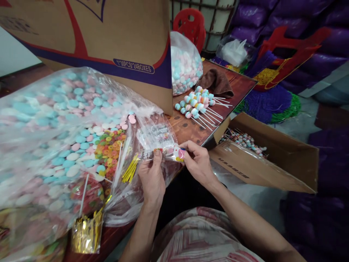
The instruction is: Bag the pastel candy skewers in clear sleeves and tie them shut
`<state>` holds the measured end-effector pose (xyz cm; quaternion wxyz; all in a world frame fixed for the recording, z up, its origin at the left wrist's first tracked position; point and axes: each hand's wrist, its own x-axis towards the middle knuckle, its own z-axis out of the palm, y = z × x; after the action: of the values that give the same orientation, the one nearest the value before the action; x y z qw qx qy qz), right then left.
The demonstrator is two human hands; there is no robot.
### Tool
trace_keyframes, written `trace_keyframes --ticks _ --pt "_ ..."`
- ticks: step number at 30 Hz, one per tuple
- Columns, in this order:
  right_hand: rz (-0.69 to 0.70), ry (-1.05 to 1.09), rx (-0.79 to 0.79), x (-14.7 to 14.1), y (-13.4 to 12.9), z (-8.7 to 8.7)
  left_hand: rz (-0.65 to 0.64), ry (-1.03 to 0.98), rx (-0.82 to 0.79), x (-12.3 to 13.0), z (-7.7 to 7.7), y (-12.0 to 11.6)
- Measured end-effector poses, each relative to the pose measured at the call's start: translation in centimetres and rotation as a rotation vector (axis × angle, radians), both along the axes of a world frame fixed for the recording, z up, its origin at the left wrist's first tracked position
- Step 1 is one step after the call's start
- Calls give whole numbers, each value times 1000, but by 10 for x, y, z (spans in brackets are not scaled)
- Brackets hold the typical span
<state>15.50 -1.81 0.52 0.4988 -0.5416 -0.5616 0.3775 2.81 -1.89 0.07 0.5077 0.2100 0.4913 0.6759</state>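
In front of my body, both hands hold a small clear plastic wrapper (170, 151) with colourful print. My left hand (153, 174) is closed on its left part, the thumb pressed on top. The right end is pinched between thumb and fingers of my right hand (199, 162). Pink and pale colours show through the plastic, but I cannot make out what is inside. Just beyond lies a stack of clear printed wrappers (156, 136). Gold twist ties (131, 169) lie left of my left hand, near fruit-coloured ring candies (110, 145).
A big clear bag of pastel candies (79, 98) spreads over the left side. Behind stands a large cardboard box (109, 43). Candy skewers (196, 102) lie at the back right of the wooden table (185, 129). An open carton (269, 156) holding more skewers sits at the right.
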Motion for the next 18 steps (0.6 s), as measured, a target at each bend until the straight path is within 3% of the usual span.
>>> trace_keyframes --ticks 4,8,11,14,18 --pt "-63 48 13 -1 2 5 2 26 -31 4 3 2" --pt "-89 91 12 8 11 7 15 -9 -162 0 6 11" --pt "-280 92 72 32 25 8 81 -119 -78 -10 8 28" --pt "-408 -142 207 63 46 14 87 -238 -76 -16 13 44" --pt "-442 -723 313 90 83 16 34 -413 -291 -11 20 55"
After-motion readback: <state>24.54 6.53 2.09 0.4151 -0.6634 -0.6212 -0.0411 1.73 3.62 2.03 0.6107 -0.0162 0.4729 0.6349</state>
